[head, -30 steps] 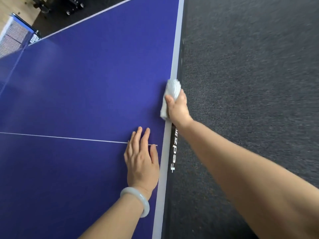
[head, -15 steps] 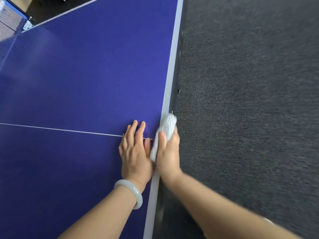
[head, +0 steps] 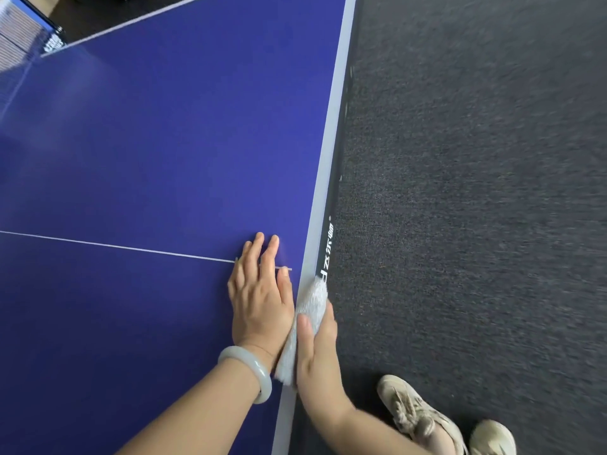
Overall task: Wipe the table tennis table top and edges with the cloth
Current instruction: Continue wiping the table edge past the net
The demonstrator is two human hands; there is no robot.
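**Cloth (head: 310, 310) on the edge of the surface, under my right hand**

Folded into a thick white pad, the cloth lies over the pale border stripe (head: 325, 178) of the blue surface (head: 164, 142) and spills onto the black side rail (head: 328, 241), just below the white lettering printed there. My right hand (head: 317, 353) grips it: the thumb lies along the top of the pad, and the fingers (head: 330, 320) are curled round its outer side, mostly hidden past the edge.

My left hand (head: 259, 300) rests palm down on the surface just beside the cloth, its outer side touching the pad. Those fingers are straight and close together, and they hold nothing; they cross the end of the thin white centre line (head: 115, 247). A pale bracelet (head: 249, 369) sits on that wrist.

Beyond the edge is dark grey carpet (head: 476, 192), and my two beige shoes (head: 414, 412) stand on it at the lower right. At the far upper left, a corner of the net (head: 16, 37) shows, blurred.
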